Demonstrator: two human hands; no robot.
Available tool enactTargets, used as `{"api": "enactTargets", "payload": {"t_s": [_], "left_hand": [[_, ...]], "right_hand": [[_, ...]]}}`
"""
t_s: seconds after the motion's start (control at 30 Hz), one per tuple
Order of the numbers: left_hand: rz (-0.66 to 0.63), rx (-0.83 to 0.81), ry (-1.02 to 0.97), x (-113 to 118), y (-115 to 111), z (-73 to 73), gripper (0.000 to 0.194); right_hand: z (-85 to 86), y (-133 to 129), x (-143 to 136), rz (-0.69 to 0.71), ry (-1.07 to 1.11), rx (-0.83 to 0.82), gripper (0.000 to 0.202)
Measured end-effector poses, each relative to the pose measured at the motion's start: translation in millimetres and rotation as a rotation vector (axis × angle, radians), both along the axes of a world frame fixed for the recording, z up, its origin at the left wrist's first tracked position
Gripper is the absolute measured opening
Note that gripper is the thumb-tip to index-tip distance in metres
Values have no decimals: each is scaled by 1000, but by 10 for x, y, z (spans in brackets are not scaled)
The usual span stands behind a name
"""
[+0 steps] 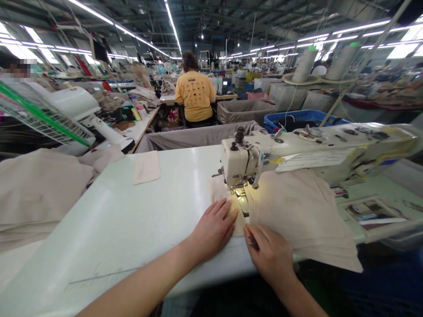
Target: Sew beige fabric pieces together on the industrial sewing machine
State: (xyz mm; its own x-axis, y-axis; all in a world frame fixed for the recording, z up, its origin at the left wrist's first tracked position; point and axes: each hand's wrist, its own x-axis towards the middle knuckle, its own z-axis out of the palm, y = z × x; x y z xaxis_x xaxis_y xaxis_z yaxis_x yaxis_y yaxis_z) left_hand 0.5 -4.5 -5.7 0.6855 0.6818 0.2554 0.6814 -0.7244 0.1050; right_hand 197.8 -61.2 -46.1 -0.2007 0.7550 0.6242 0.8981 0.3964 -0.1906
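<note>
A small cream fabric piece (238, 226) lies under the presser foot of a sewing machine (240, 160), lit by a yellowish lamp. My left hand (214, 226) rests flat on that piece, fingers stretched toward the needle area. Close to the front edge, my right hand (271, 253) pinches the piece's near right corner between thumb and forefinger. Something small and dark shows inside the curled right fingers; its kind is unclear. Right of the needle, a stack of larger cream fabric panels (294, 211) drapes over the table's front edge, beside my right hand.
A separate cream fabric piece (147, 167) lies on the pale green table (158, 211). Heaped cloth (39, 189) stands left. Behind are a grey cloth-lined bin (188, 135), a blue basket (299, 116) and a person in a yellow shirt (195, 94). A tool tray (373, 211) sits right.
</note>
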Motion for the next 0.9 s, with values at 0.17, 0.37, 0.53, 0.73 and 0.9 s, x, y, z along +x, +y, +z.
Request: {"api": "enactTargets", "payload": {"t_s": [0.17, 0.37, 0.53, 0.73, 0.9], "left_hand": [[-2, -6, 13, 4, 4, 4, 35], [-4, 9, 29, -189, -76, 33, 35], [39, -34, 73, -288, -306, 228, 40], [191, -119, 197, -188, -174, 199, 20], [342, 87, 76, -300, 290, -78, 41]], "right_hand": [[-16, 3, 11, 3, -2, -34, 23], [-1, 15, 28, 31, -29, 20, 24], [39, 0, 16, 32, -11, 16, 26], [40, 3, 12, 41, 6, 20, 25], [62, -9, 16, 78, 25, -65, 20]]}}
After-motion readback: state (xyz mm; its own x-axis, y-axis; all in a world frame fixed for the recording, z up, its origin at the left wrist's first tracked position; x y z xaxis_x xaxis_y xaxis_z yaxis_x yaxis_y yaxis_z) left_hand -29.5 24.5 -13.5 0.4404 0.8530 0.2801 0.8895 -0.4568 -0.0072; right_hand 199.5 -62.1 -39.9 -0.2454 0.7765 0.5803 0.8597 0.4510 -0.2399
